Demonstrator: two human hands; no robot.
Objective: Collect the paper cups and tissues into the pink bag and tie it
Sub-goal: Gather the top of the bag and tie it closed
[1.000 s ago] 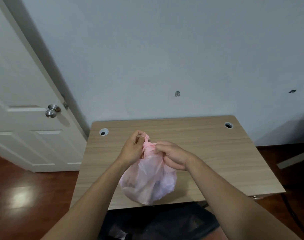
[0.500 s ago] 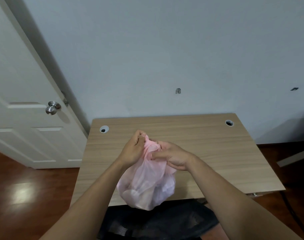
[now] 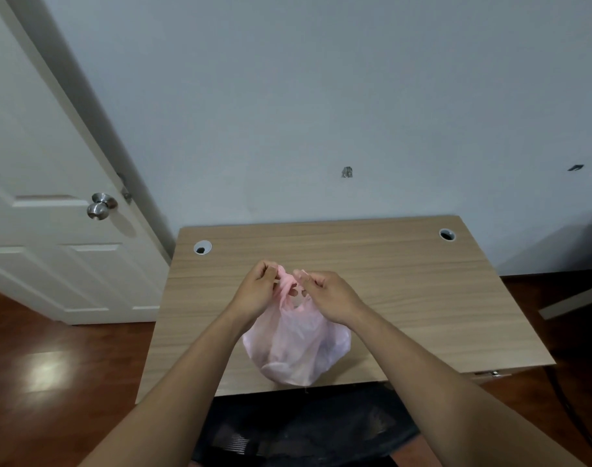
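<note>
Pinching the twisted strips at the top of the pink bag [image 3: 296,348], the left hand [image 3: 257,291] and the right hand [image 3: 328,296] are close together over the middle of the desk [image 3: 405,281]. The fingers of each hand are curled around one handle strip. The two strips meet between the hands, with small loops just under them.

The bag is full and round below the hands, near the front edge of the desk. I cannot tell if its bottom rests on the wood or hangs just above it. Through the thin plastic some pale shapes show, but they are too unclear to name.

The desk has two round cable holes, one at the far left corner [image 3: 202,247] and one at the far right corner [image 3: 447,234]. Behind the desk is a pale wall [image 3: 321,96], and at the left a white door [image 3: 35,281] with a metal knob [image 3: 101,205]. A black chair [image 3: 304,426] is below the front edge, on a red-brown wooden floor [image 3: 52,382].
</note>
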